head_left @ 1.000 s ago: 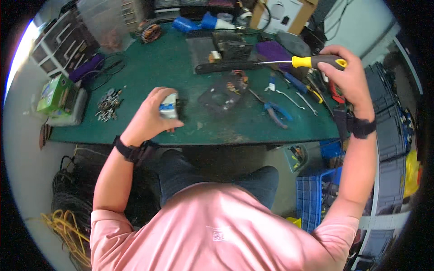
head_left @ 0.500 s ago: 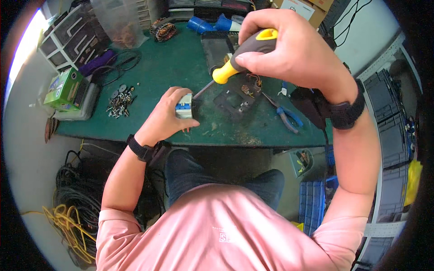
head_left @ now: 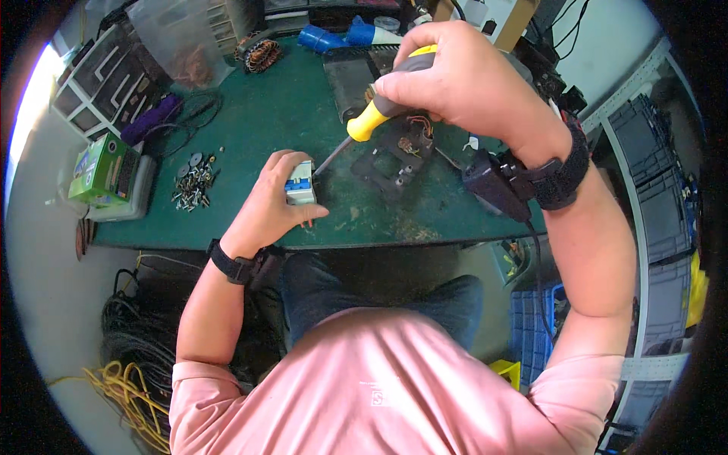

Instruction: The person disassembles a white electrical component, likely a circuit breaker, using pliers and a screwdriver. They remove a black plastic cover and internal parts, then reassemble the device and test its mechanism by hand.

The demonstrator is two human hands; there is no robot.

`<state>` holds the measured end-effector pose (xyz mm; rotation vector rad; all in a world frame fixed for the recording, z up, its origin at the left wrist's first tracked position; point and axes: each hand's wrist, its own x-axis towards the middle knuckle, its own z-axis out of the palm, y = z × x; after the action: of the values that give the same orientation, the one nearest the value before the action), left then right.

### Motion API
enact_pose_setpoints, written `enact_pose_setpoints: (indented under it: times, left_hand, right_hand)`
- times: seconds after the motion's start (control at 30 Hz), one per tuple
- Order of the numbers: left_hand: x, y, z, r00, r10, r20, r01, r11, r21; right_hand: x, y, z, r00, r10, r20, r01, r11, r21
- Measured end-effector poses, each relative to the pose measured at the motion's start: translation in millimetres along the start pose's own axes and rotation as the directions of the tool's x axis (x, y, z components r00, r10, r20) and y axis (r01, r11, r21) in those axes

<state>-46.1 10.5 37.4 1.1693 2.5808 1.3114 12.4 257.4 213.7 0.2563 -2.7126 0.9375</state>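
Note:
Between thumb and fingers, my left hand (head_left: 271, 196) grips a small white circuit breaker (head_left: 301, 192) with blue levers, close to the bench's front edge. My right hand (head_left: 462, 87) is closed around the black and yellow handle of a screwdriver (head_left: 369, 121). Its shaft slants down to the left, and the tip meets the breaker's right side; whether it sits in a screw cannot be made out. Right of the breaker lies a dark flat frame-like part (head_left: 387, 163) with a coil of wires (head_left: 413, 144) behind it.
Loose screws and washers (head_left: 195, 182) lie in a pile on the green bench (head_left: 250, 114), left of my hands. A green box (head_left: 104, 171) stands at the far left. Blue pipe pieces (head_left: 322, 38) and a copper-wound coil (head_left: 258, 54) sit at the back.
My right hand and the screwdriver have moved slightly left in the picture, and the handle has turned a little. The pliers seen earlier at right are now mostly covered by my wrist gear.

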Motion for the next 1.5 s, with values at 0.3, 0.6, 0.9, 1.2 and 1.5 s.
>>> enact_pose_setpoints:
  times: [0.3,0.6,0.9,1.2,1.5]
  left_hand:
    - [-2,12,-4,0.989,-0.141,0.040,0.144,0.984,-0.105]
    - [-6,8,-6,0.999,-0.043,0.003,0.043,0.999,-0.024]
    - [-31,25,-2,0.968,-0.005,-0.251,0.027,0.996,0.082]
    - [-63,15,-3,0.940,-0.045,-0.339,0.099,0.985,0.144]
    - [-39,33,1,0.969,-0.044,-0.245,0.082,0.986,0.146]
  right_hand:
    - [12,-42,-7,0.652,-0.662,0.370,0.751,0.496,-0.437]
    - [-19,11,-65,0.968,-0.214,-0.128,0.146,0.901,-0.408]
    - [-128,225,-74,0.743,0.590,-0.315,-0.458,0.792,0.404]
    - [-129,280,-43,0.866,0.459,-0.199,-0.500,0.807,-0.313]
    - [-77,305,-54,0.865,0.454,-0.215,-0.462,0.548,-0.697]
